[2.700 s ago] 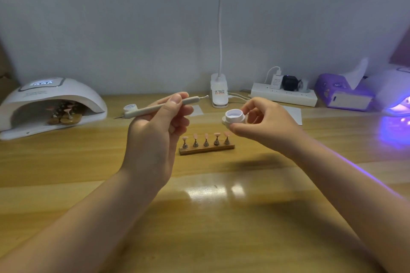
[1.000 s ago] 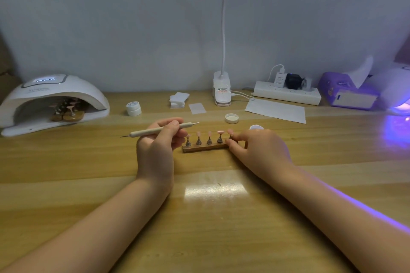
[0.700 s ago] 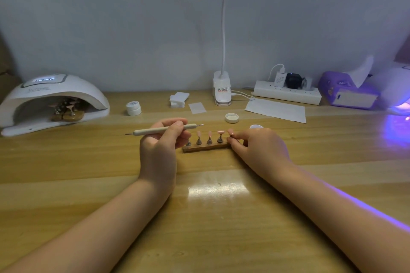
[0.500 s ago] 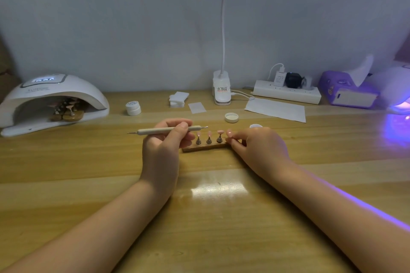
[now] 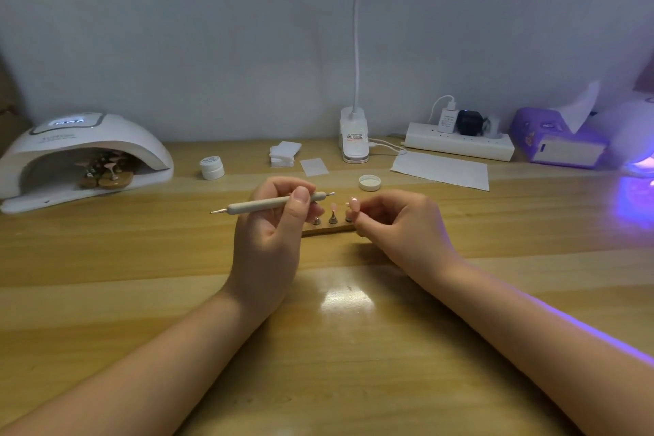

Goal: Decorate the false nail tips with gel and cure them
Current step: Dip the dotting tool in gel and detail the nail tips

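**Pink nail tip picked off the stand**

Your right hand [image 5: 396, 223] pinched one pink nail tip [image 5: 353, 203] above the wooden stand [image 5: 327, 231]. Your left hand [image 5: 272, 226] gripped the dotting tool [image 5: 272, 203] level. Next, you probably needed its ball end steadied on the tip.

Bare wooden tabletop [image 5: 339, 347] in front: open, crossed only by two forearms. Centre: left hand [image 5: 272, 241] gripping beige dotting pen [image 5: 272, 203] and right hand [image 5: 400, 223], flanking brown wooden nail-tip stand [image 5: 327, 228]. Rear row, left to right: white domed curing lamp [image 5: 85, 156], small white gel jar [image 5: 211, 167], stacked white pads [image 5: 283, 153], white lamp base [image 5: 354, 138], loose white lid [image 5: 369, 183], white paper sheet [image 5: 442, 171], white power strip [image 5: 460, 146]. Open strip between lamp and left hand.
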Tool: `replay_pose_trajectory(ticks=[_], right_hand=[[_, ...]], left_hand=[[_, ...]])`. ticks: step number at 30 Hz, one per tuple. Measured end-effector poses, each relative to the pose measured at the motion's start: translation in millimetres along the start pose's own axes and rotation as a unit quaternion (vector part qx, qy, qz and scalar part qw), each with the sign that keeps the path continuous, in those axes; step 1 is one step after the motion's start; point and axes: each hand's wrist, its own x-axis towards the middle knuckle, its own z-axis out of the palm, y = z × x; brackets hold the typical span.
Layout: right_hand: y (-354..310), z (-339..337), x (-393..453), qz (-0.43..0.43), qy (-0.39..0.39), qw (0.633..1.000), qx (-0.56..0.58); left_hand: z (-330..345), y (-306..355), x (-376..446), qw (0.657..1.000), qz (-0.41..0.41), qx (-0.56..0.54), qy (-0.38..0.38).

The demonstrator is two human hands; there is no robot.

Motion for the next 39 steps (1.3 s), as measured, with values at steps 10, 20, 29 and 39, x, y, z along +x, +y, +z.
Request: replay_pose_trajectory(ticks=[10, 20, 29, 39], right_hand=[[1.8, 3.1, -3.5, -0.059, -0.005, 0.998, 0.024], [4.8, 3.0, -3.6, -0.127, 0.013, 0.992, -0.013], [5.9, 2.5, -3.2, -0.151, 0.014, 0.988, -0.023], [5.2, 2.7, -3.5, -0.157, 0.011, 0.987, -0.033]], left_hand=[[3.4, -0.1, -6.1, 0.997, 0.035, 0.05, -0.04], [3.3, -1.0, -6.8, 0.995, 0.051, 0.07, -0.045], [3.9, -1.8, -7.4, 0.994, 0.049, 0.081, -0.047], [4.0, -3.0, -6.4, 0.994, 0.051, 0.084, -0.046]])
